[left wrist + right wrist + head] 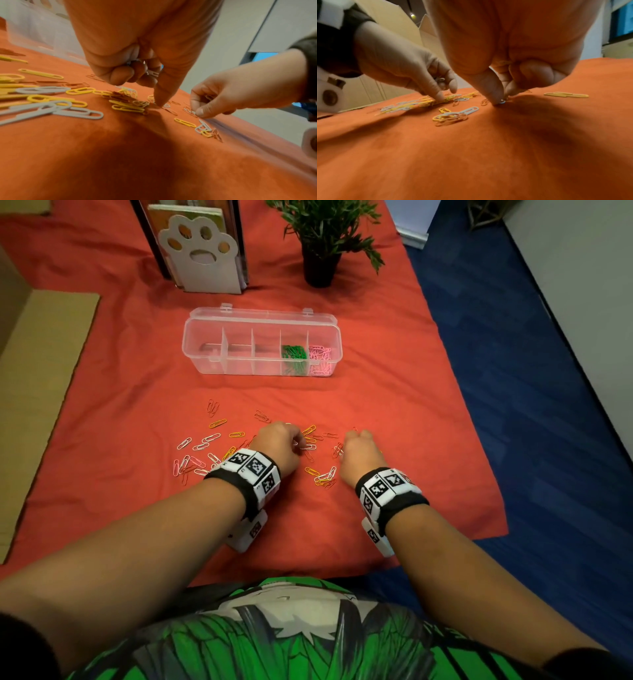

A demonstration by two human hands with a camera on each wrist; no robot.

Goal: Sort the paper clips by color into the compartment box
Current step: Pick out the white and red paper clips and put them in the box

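Both forearms are stretched forward over the desk (394, 392), bare, each wrist wrapped in a black band with marker tiles. The left hand (279, 445) is held knuckles-up, its fingers (120, 75) curled under around several white clips (152, 73), with 1 digit pointed down onto the cloth. The right hand (358, 451) is lowered just beside it, apart from it, fingers bunched, thumb and fingertip pinched at a clip (502, 101) on the cloth.
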